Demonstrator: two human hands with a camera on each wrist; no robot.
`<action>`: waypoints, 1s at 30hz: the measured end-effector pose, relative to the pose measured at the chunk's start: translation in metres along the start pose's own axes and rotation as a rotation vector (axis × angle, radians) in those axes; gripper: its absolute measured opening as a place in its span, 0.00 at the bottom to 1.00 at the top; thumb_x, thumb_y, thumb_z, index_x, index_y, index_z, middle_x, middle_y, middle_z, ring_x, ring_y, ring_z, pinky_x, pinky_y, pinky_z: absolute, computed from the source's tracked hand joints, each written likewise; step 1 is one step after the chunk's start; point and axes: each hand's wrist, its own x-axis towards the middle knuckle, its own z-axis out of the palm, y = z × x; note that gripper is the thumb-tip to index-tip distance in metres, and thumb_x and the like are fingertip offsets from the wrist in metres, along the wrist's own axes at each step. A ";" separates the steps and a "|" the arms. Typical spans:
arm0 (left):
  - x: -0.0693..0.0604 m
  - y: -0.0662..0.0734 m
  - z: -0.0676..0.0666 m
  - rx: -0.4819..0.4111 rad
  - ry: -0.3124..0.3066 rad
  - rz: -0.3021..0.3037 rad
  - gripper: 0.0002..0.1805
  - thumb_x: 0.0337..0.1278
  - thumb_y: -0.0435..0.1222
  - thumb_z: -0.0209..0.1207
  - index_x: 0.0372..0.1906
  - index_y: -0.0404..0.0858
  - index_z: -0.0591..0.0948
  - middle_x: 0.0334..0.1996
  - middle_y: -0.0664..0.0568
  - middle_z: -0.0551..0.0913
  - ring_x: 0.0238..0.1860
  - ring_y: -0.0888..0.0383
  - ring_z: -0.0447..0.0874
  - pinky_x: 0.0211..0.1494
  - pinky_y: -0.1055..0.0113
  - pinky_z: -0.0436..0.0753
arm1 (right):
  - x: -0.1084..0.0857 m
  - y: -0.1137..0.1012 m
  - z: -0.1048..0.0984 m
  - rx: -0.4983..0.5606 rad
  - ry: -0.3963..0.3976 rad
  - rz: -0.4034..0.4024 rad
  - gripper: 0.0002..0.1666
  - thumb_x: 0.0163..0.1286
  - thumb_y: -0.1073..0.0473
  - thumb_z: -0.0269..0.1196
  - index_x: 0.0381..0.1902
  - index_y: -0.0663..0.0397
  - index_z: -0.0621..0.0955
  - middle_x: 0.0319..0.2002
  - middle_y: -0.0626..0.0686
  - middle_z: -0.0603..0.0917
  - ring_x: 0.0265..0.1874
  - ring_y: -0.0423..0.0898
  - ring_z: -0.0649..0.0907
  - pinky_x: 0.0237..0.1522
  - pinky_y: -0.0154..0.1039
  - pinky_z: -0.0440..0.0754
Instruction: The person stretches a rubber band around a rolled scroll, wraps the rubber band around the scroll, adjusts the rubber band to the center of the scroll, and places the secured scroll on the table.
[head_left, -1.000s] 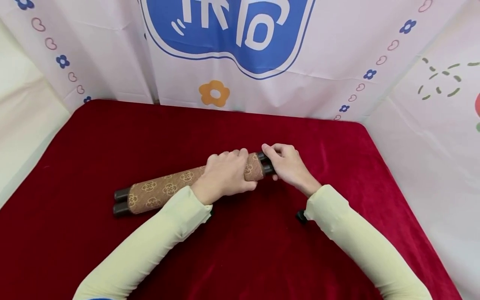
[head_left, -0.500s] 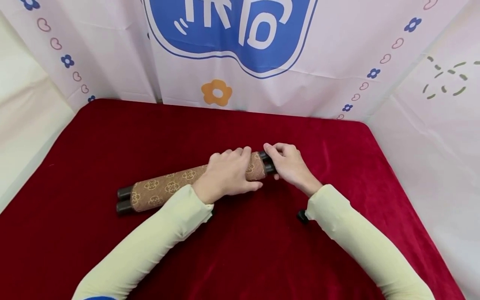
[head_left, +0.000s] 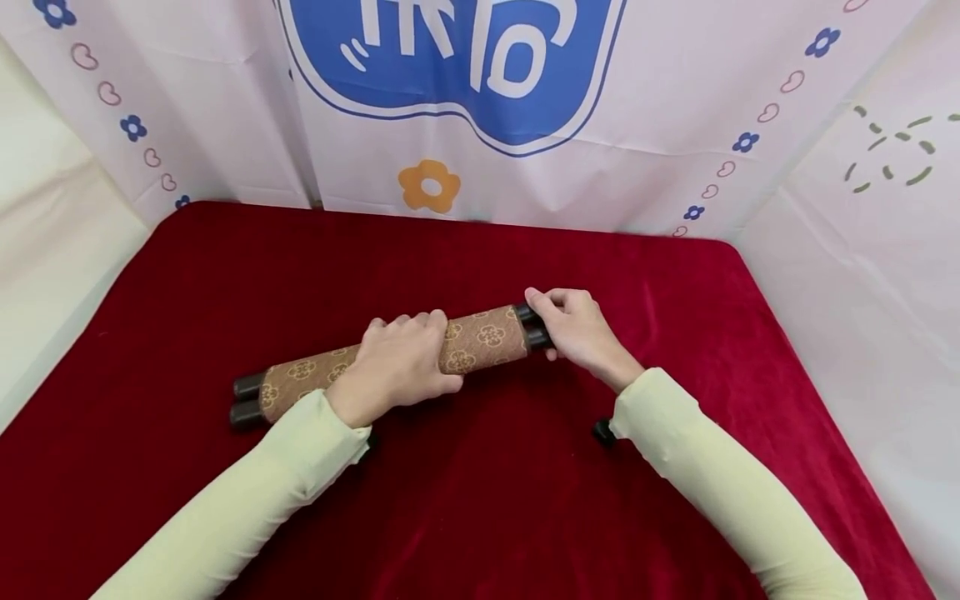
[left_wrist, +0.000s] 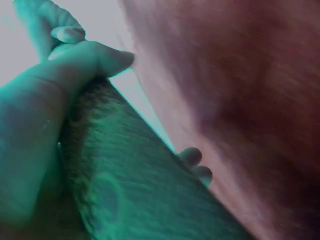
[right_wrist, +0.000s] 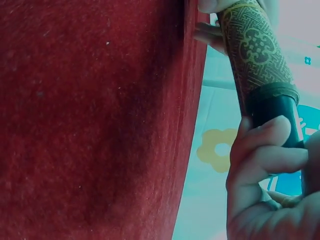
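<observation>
A brown brocade scroll [head_left: 491, 335] with gold flower motifs, rolled from both sides into two joined rolls, lies slantwise across the red cloth. Black rod ends [head_left: 247, 400] stick out at its left. My left hand [head_left: 397, 358] grips the scroll around its middle, the palm over the top; the left wrist view shows its thumb along the near side and fingertips [left_wrist: 190, 156] at the far side of the scroll [left_wrist: 130, 160]. At the right end, my right hand [head_left: 581, 329] holds the black knobs between thumb and curled fingers, seen closer in the right wrist view.
Red velvet cloth [head_left: 480, 500] covers the table. A white printed curtain [head_left: 360, 167] stands behind it, with white side panels [head_left: 847, 242] left and right. A small black object [head_left: 602, 432] shows at the right cuff.
My left hand has slid left along the scroll, uncovering more of its brocade toward the right end. The right hand and the scroll stay nearly where they were.
</observation>
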 end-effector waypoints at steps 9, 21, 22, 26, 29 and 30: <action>0.011 0.019 0.005 0.010 0.058 0.046 0.41 0.52 0.65 0.69 0.60 0.41 0.73 0.50 0.49 0.84 0.50 0.44 0.85 0.54 0.44 0.80 | -0.003 0.000 -0.003 -0.013 0.019 0.025 0.29 0.81 0.34 0.53 0.43 0.52 0.84 0.24 0.53 0.80 0.16 0.48 0.80 0.26 0.40 0.80; -0.003 -0.003 0.010 0.058 0.102 -0.004 0.32 0.41 0.58 0.76 0.41 0.41 0.75 0.34 0.51 0.84 0.40 0.44 0.86 0.48 0.44 0.78 | -0.001 0.002 -0.001 -0.042 0.002 -0.015 0.30 0.81 0.34 0.54 0.40 0.54 0.84 0.20 0.51 0.80 0.16 0.50 0.81 0.28 0.39 0.79; -0.004 -0.005 0.010 0.061 0.106 -0.002 0.32 0.41 0.59 0.76 0.40 0.42 0.74 0.33 0.51 0.83 0.39 0.44 0.86 0.46 0.45 0.79 | -0.001 0.002 -0.002 -0.042 0.001 -0.009 0.30 0.80 0.34 0.54 0.41 0.54 0.84 0.20 0.52 0.79 0.16 0.50 0.81 0.28 0.39 0.79; -0.009 -0.016 0.010 0.056 0.100 0.029 0.32 0.42 0.58 0.75 0.43 0.41 0.75 0.35 0.50 0.84 0.39 0.44 0.88 0.44 0.45 0.80 | -0.001 0.005 -0.004 -0.031 -0.006 0.010 0.30 0.81 0.34 0.54 0.42 0.55 0.84 0.23 0.53 0.80 0.16 0.49 0.81 0.27 0.39 0.79; -0.013 -0.026 0.007 0.048 0.041 0.031 0.36 0.44 0.56 0.75 0.53 0.40 0.76 0.43 0.48 0.87 0.46 0.42 0.88 0.47 0.42 0.81 | -0.001 0.006 -0.006 -0.023 -0.002 0.019 0.31 0.80 0.33 0.54 0.45 0.55 0.84 0.26 0.54 0.80 0.17 0.48 0.81 0.27 0.39 0.81; -0.016 -0.031 0.006 0.044 0.016 0.027 0.37 0.45 0.56 0.76 0.56 0.40 0.76 0.47 0.47 0.87 0.48 0.41 0.88 0.49 0.42 0.81 | -0.001 0.007 -0.007 -0.022 0.002 0.024 0.31 0.80 0.32 0.53 0.46 0.54 0.84 0.27 0.54 0.80 0.17 0.48 0.81 0.27 0.39 0.82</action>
